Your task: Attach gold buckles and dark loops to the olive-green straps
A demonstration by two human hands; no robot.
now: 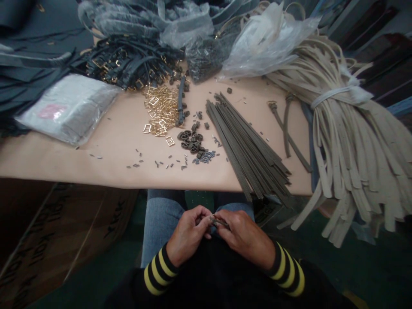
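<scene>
Over my lap, just in front of the table edge, my left hand [191,229] and my right hand [243,236] meet fingertip to fingertip. Both are closed in a pinch. A thin olive-brown strap [220,222] runs from under my right fingers to my left fingertips. A tiny gold glint shows where the fingertips meet; what it belongs to is too small to tell. On the table lie a bundle of similar olive-brown straps [247,146], a pile of gold buckles [162,109], small brown strap loops [192,141] and little metal clips [204,157].
Bundled beige straps [363,128] hang over the table's right edge. Black straps with buckles [128,62], a wrapped white packet [69,107] and clear plastic bags [264,40] lie farther back. A cardboard box [61,231] stands below left. Two finished-looking straps [286,128] lie at right.
</scene>
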